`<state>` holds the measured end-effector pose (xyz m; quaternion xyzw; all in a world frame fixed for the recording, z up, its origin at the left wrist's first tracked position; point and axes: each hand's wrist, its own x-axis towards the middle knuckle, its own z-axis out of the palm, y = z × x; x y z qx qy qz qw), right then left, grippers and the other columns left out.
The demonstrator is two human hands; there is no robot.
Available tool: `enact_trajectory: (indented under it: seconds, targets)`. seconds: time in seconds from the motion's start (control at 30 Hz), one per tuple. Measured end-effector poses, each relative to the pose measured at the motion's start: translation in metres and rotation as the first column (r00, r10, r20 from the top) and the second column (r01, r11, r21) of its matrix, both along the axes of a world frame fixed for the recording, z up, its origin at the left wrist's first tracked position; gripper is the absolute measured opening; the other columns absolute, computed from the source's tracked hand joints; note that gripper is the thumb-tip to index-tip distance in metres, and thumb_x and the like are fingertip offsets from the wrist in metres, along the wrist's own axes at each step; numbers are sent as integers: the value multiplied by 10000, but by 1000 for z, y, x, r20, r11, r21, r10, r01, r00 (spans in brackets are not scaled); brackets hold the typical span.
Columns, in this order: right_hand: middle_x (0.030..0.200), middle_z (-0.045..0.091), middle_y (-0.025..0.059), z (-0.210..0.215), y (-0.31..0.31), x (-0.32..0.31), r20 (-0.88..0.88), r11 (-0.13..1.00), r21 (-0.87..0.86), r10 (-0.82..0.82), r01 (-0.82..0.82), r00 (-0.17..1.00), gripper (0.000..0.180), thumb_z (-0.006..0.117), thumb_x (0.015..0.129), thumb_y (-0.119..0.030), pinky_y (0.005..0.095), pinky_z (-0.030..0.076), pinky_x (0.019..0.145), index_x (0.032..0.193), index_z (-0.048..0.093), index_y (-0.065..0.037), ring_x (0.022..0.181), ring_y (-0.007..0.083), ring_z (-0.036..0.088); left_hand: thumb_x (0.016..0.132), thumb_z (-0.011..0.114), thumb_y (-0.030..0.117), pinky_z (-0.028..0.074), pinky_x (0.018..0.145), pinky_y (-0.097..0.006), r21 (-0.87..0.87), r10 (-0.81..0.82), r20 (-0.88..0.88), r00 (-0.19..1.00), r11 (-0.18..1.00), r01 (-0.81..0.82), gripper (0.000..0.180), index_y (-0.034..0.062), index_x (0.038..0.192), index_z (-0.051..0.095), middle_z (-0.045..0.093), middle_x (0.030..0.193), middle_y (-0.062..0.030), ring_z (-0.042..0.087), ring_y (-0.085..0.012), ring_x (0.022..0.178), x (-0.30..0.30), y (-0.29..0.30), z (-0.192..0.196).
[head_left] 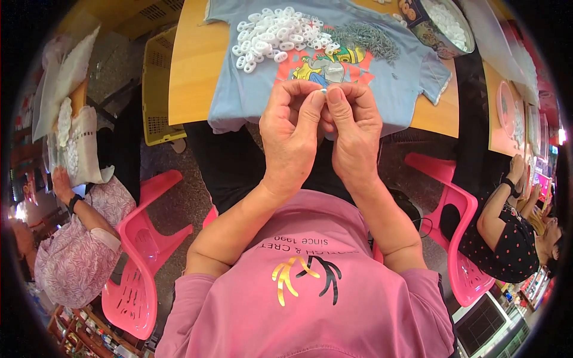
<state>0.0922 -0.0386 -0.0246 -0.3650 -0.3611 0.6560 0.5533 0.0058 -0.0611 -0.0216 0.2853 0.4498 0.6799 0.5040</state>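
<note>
1. The left hand (290, 134) and the right hand (354, 132) are drawn close, knuckles nearly touching, and the fingertips of both pinch one small white piece (323, 91) between them, raised just near of the bench (191, 65) edge, seemingly so the fine work sits right under the eyes.
2. A light blue shirt (394, 89) is spread over the wooden bench, probably as a mat that keeps small parts from rolling off.
3. Two heaps lie on it: white plastic rings (274, 34) at far left and grey metal bits (367, 39) just right of them; each is too many to count.
4. One round tin (439, 24) at far right holds more white pieces.
5. Two pink chairs (140, 256) flank the person, one yellow crate (156, 83) stands left of the bench, and two other people sit at the sides.
</note>
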Motion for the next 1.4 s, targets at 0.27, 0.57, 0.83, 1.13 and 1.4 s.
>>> enact_trajectory:
  seconds: [0.27,0.57,0.83,1.13,1.4]
  targets:
    - [784,550,-11,-12,8,0,-115,997,-55,47,-53,992,124,603,950,-169,202,379,549,970,564,-53,638,51,453,941,593,92,495,612,-205,-33,-115,171,979,992,122,146,-17,1034,564,627,856,-49,593,-70,677,-14,5,-10]
    - [795,594,11,1,10,2,-76,992,-49,112,-116,991,141,606,948,-176,220,416,558,968,590,-37,644,68,496,933,612,103,505,624,-215,-41,-163,118,980,985,169,159,-18,1031,577,646,839,-65,614,-94,693,-26,2,-6]
    - [927,634,39,12,26,28,475,933,288,57,-217,878,180,618,930,-115,230,467,709,1066,621,4,796,86,561,932,617,120,498,604,-223,-74,-202,168,965,973,217,153,-13,1001,585,646,836,-73,612,-99,673,-33,1,6]
    - [906,605,58,20,51,41,717,574,628,-165,-525,677,96,636,900,-74,265,473,684,914,579,2,782,118,564,936,614,135,491,548,-214,-112,-239,149,960,960,256,170,-19,1001,582,647,802,-68,621,-106,642,-33,-2,8]
    - [849,588,10,15,21,29,478,937,60,276,-344,834,148,609,942,-143,211,454,656,946,567,-1,733,69,542,931,614,99,503,563,-213,-79,-156,42,987,984,159,127,-21,967,591,663,789,-80,623,-100,643,-25,-6,4]
